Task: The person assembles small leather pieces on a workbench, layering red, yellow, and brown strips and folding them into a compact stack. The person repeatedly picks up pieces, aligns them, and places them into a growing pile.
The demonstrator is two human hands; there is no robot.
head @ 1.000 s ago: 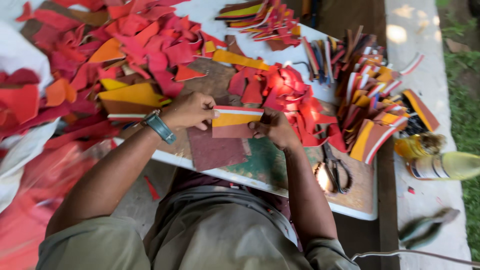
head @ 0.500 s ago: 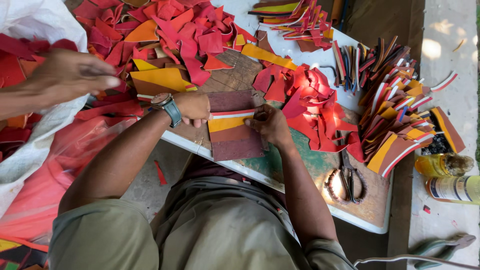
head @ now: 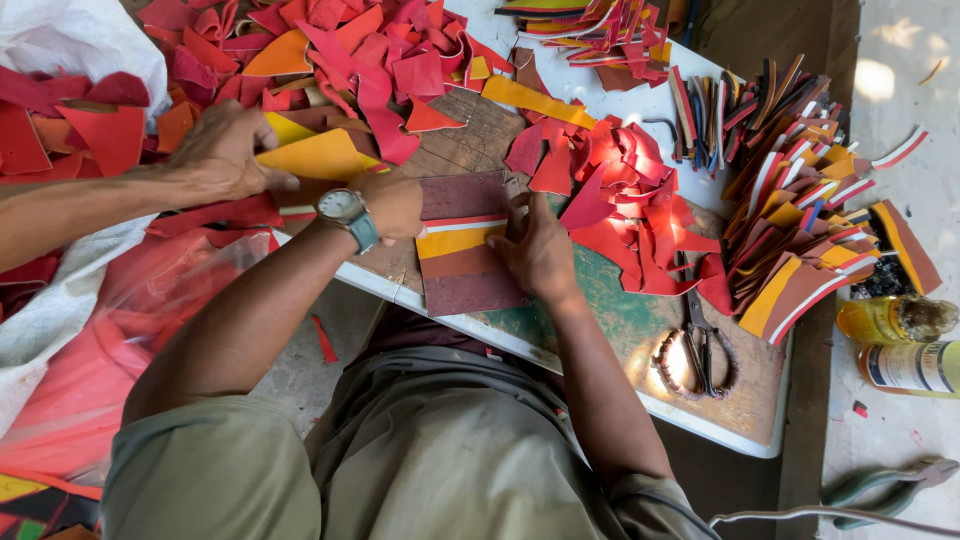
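Surface: worn board (head: pixel 640 320) on a white table (head: pixel 720 425), seen from above; bare wood and green paint show only around the work.
Near edge: table rim runs diagonally, lower toward the picture's right; the panel overhangs it slightly toward the person.
Open room: narrow bare strip between panel and scissors (head: pixel 705 345); red scraps (head: pixel 640 215) crowd the far side, sorted strips (head: pixel 800 240) beyond them, bottles (head: pixel 905 345) off the table on the ground.
Panel: striped panel (head: pixel 462 245), maroon, white, yellow, brown bands, lies flat on the board between the hands.
Axis: long axis runs from far side to near edge, slightly tilted; bands lie across it.
Left hand: left hand (head: pixel 392 205) with wristwatch, curled, fingers pressed on the panel's edge.
Right hand: right hand (head: pixel 538 250) flat on the opposite edge, fingers bent, pressing down; pinch or not, cannot tell.
Other person: another hand (head: pixel 222 150) rests on a yellow piece (head: pixel 315 155), just beside the left hand.
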